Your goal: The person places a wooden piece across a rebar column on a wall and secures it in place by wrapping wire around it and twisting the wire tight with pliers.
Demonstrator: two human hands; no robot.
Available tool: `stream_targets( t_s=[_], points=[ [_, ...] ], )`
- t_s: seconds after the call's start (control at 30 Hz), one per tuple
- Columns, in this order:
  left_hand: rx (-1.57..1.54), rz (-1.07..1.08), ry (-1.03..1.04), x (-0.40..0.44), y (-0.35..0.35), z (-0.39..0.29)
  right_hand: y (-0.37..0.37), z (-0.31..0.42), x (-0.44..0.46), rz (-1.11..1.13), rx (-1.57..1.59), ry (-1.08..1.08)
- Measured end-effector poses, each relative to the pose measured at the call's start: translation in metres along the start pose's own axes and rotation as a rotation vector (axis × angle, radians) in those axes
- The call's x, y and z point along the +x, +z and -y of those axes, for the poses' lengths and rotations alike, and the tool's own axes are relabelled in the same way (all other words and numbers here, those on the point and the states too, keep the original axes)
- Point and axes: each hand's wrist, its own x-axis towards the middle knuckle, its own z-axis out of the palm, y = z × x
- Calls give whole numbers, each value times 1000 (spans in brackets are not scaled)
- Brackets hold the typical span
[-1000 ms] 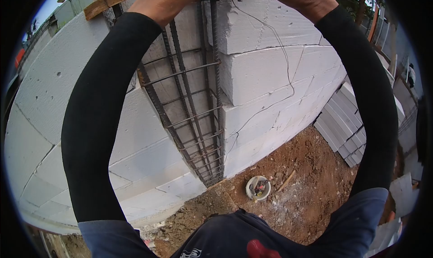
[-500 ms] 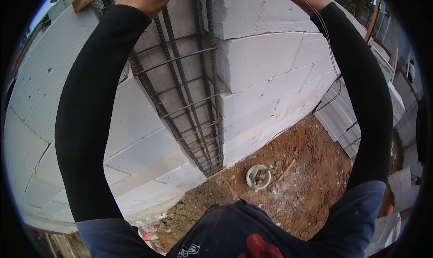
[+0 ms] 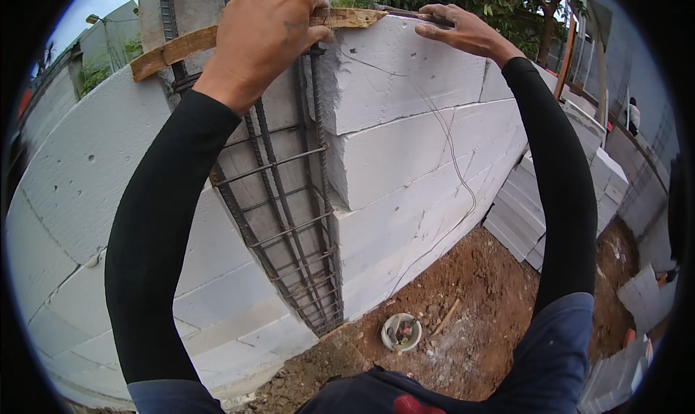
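A wooden strip (image 3: pixel 174 52) lies across the top of the column's steel rebar cage (image 3: pixel 289 218) and reaches onto the white block wall (image 3: pixel 405 139). My left hand (image 3: pixel 268 34) is at the strip, its thumb and fingers closed on thin wire (image 3: pixel 441 120), which hangs in a loop down the wall's face. My right hand (image 3: pixel 463 31) is at the wall's top edge, its fingers round a dark, slender tool (image 3: pixel 405 13) whose tip points toward the strip's right end.
A white bucket (image 3: pixel 401 332) with tools stands on the brown soil below, beside a stick (image 3: pixel 447 316). Grey blocks (image 3: pixel 514 211) are stacked at the right. A tree (image 3: pixel 546 15) rises behind the wall, and a distant person (image 3: pixel 633 117) is at far right.
The view has tilted up, bringing both hands and the wooden strip lower in the picture. The wire, earlier near my right forearm, now hangs against the wall.
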Motion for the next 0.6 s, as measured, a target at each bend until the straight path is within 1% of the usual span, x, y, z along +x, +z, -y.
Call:
stream_targets(
  t_s=[0.03, 0.07, 0.17, 0.3, 0.33, 0.43, 0.47, 0.5, 0.57, 0.6],
  points=[
    [-34, 1, 5, 0, 0, 1, -2, -2, 3, 2, -10, 4],
    [-66, 5, 9, 0, -1, 2, 0, -3, 9, -44, -37, 16],
    [-101, 9, 11, -2, -4, 0, -4, -5, 29, 155, -87, 1],
    [-89, -15, 34, -4, -9, -3, -27, 10, 36, 249, -152, -24],
    [-97, -14, 24, -3, -6, -1, -20, 12, 27, 79, -216, -143],
    [-109, -37, 8, -4, -1, 2, -38, 52, 3, 126, -403, 85],
    [-99, -59, 22, -6, -3, 0, -34, 37, -5, -23, -468, -45],
    [-91, -81, 35, -7, -5, -1, -40, 42, -14, -6, -382, 57],
    [-82, -58, 44, -5, 2, 5, -51, 51, -37, 29, -206, 260],
    [-79, -45, 48, -4, 4, 8, -53, 47, -46, 18, -61, 203]
  ],
)
